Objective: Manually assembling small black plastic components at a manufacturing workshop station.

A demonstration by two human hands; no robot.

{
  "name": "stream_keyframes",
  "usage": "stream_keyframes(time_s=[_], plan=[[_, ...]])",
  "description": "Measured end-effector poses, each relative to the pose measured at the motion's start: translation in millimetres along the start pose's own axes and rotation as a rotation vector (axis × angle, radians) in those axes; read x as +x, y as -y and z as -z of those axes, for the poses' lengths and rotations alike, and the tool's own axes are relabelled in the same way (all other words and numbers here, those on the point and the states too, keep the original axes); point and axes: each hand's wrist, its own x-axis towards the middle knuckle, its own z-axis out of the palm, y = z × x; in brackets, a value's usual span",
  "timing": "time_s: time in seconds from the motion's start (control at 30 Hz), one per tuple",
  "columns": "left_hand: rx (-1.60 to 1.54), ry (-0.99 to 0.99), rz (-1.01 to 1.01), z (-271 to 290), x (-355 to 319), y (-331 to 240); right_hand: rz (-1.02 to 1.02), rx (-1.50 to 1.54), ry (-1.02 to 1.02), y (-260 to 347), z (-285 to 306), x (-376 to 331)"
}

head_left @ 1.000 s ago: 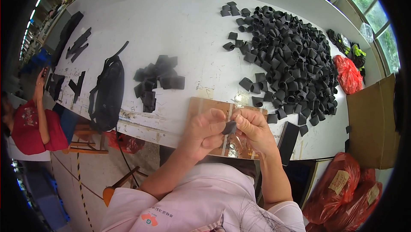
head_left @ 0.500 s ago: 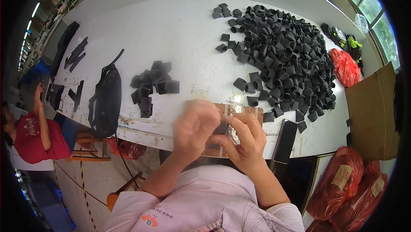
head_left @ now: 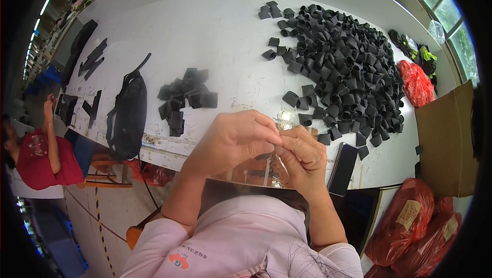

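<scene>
My left hand [head_left: 237, 139] and my right hand [head_left: 302, 156] are pressed together close to my chest, at the near edge of the white table [head_left: 205, 37]. Between them they pinch a clear crinkled plastic bag [head_left: 279, 168]. What lies inside the bag is hidden by my fingers. A small stack of flat black pieces [head_left: 184, 98] lies to the left of my hands. A large heap of black folded loops [head_left: 343, 68] spreads across the table's right half.
A black waist bag [head_left: 128, 114] lies at the left front. A dark phone [head_left: 343, 168] rests by my right hand. A cardboard box [head_left: 446, 139] and red bags [head_left: 405, 221] stand at the right. A person in red [head_left: 43, 155] sits at the far left.
My hands have drawn closer to my chest and closed tighter around the plastic bag. The view has shifted slightly downward.
</scene>
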Motion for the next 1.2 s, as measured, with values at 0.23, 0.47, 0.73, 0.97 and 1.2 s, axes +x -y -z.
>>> stream_keyframes(time_s=[0.23, 0.47, 0.73, 0.97, 1.2], plan=[[0.045, 0.042, 0.039, 3, 2, -2, -0.290, 0.204, -0.178, 13, -1, -11], [0.006, -0.321, -0.034, -33, -25, 16, 0.153, -0.324, -0.175, 21, -14, -5], [-0.174, -0.486, -0.027, -41, -16, 7, 0.063, -0.224, -0.157, 21, -14, -2], [-0.242, -0.451, -0.069, -36, -24, 18, 0.021, -0.183, -0.144, 22, -12, 1], [-0.738, -0.657, 0.017, -41, -29, 12, 0.155, -0.361, -0.132, 28, -10, 6]])
